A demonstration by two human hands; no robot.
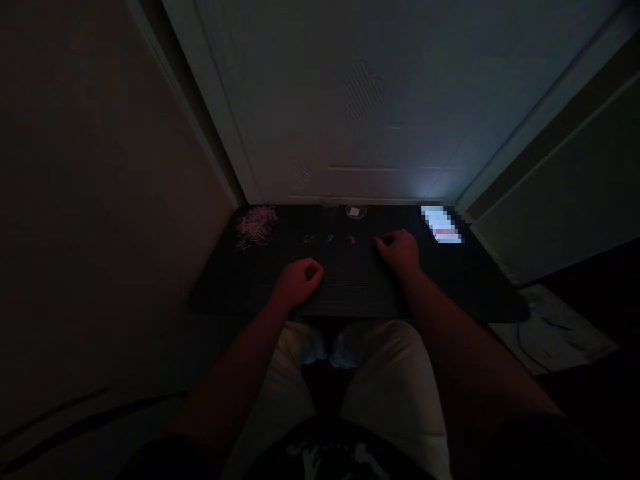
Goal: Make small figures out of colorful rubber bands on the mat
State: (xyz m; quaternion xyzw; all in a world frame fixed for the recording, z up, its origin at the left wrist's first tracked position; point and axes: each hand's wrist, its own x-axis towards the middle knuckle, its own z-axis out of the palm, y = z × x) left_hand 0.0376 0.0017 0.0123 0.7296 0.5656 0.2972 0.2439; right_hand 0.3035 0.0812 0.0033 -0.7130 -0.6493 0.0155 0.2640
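Note:
In dim light, my left hand (299, 281) rests near the front of the dark table (345, 290), fingers curled in and thumb meeting the fingertips. Nothing shows in its hollow. My right hand (401, 251) is farther forward, its thumb and forefinger drawn together; anything between them is too small and dark to make out. Between and beyond my hands lies a row of small thin pieces: a pale looped group (309, 239), a blue group (329, 238) and a reddish group (351, 239). The right fingertips are nearest the reddish group, apart from it.
A loose pile of thin pinkish pieces (256, 225) lies at the back left. A round clear dish (363, 213) with a pale square and a faint clear container (331, 201) stand at the back. A lit phone (441, 224) lies back right. A white panel (310, 113) rises behind the table.

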